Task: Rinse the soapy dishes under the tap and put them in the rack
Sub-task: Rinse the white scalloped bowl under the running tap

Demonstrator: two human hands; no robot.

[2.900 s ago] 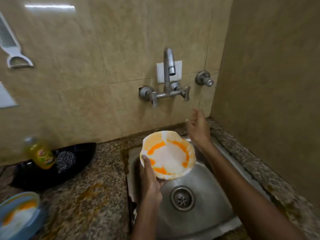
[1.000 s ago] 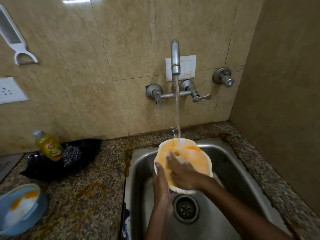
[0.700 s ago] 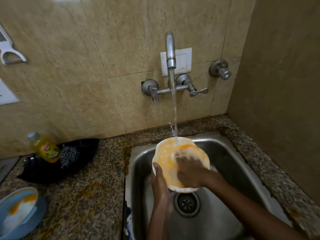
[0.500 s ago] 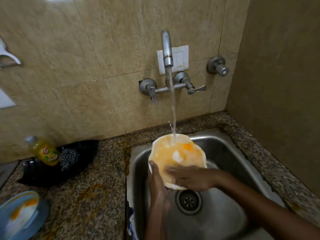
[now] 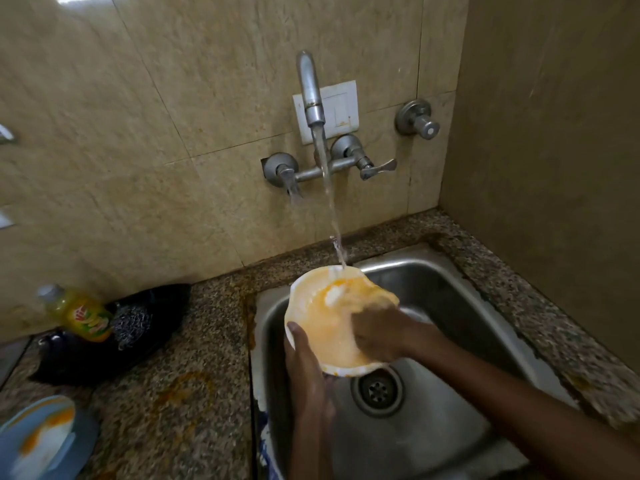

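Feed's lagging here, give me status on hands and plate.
Left hand grips plate rim. Right hand rubs its face under tap stream. Still orange-smeared. Nothing blocking.

Plate over sink, under tap; bottle left.

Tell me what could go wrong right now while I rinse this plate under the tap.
1. The left hand grips the plate only at its wet lower rim while the right hand rubs it; it could slip into the sink.
2. The water strikes the plate's tilted top edge, so it may splash onto the counter.
3. Orange residue covers the plate; racking it now would probably leave it dirty.
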